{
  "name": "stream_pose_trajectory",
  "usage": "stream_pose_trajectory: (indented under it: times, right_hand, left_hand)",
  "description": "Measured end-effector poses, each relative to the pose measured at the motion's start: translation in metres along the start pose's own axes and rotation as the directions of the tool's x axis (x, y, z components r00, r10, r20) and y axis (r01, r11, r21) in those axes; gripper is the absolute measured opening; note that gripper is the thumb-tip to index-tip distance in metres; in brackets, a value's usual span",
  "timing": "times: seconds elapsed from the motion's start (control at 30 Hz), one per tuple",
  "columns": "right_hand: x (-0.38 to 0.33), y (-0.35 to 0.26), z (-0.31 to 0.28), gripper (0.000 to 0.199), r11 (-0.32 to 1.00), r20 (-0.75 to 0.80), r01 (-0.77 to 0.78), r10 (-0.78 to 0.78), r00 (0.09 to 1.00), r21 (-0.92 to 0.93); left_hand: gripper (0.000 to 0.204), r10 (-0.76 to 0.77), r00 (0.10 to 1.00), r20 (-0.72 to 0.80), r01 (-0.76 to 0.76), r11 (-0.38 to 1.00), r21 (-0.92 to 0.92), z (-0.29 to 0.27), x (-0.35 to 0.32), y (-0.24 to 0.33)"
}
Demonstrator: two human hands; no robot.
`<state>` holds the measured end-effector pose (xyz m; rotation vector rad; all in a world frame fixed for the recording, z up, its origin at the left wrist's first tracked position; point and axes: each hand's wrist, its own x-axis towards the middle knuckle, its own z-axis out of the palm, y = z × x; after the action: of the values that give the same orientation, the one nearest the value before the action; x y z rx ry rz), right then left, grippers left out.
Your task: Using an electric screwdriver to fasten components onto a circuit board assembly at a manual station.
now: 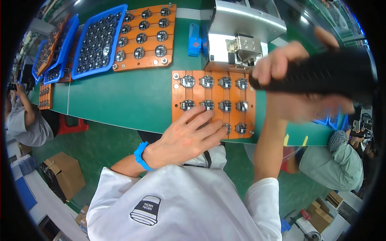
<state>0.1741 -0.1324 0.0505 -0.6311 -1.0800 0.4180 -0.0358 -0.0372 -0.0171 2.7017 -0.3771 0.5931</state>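
An orange fixture plate point(217, 93) holds rows of small round circuit boards at the front of the green table. My left hand point(188, 136), with a blue wristband point(141, 156), rests over the plate's lower left part. Its fingers are spread and touch or hover over the boards, covering some of them. My right hand point(283, 60) is wrapped round a thick black electric screwdriver point(321, 74), blurred by motion. The tool is raised above the plate's right side, its narrow end toward the left. I cannot make out a bit at that end.
A second orange plate point(150, 30) with round boards lies at the back, beside a blue tray point(76, 66) full of boards. A metal machine point(245, 20) stands behind the front plate, a blue strap point(194, 40) next to it. Other people sit at both sides.
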Motion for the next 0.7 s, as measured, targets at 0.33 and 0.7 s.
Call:
stream_pose_trajectory:
  times: [0.33, 0.7]
  right_hand:
    - [-0.085, -0.032, 0.069, 0.098, 0.980, -0.362, -0.089, 0.018, 0.932, -0.181]
    - [-0.099, -0.023, 0.061, 0.095, 0.975, -0.306, -0.110, 0.048, 0.951, -0.191]
  left_hand:
    - [0.024, 0.015, 1.000, -0.022, -0.016, 0.999, -0.046, 0.000, 0.000, -0.004]
    - [0.023, 0.008, 0.999, -0.034, -0.009, 1.000, -0.030, 0.002, 0.000, -0.003]
